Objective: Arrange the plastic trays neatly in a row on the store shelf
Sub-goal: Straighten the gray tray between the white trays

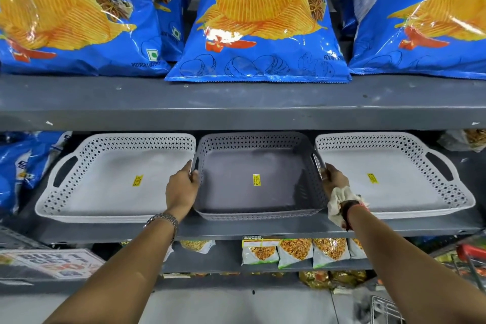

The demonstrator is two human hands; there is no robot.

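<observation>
Three perforated plastic trays lie side by side on the grey middle shelf (236,231). The left tray (105,192) and the right tray (394,192) are white with cut-out handles. Between them sits a darker grey tray (252,208), each tray bearing a small yellow sticker. My left hand (182,187) grips the grey tray's left rim. My right hand (335,181) holds its right rim, where it meets the right tray. The grey tray's side handles are hidden by my hands and the neighbouring trays.
Large blue crisp bags (260,21) fill the upper shelf (236,102) just above the trays. More blue bags (21,166) stand left of the trays. Snack packets (294,250) hang on the lower shelf. A red trolley handle (470,252) is at the lower right.
</observation>
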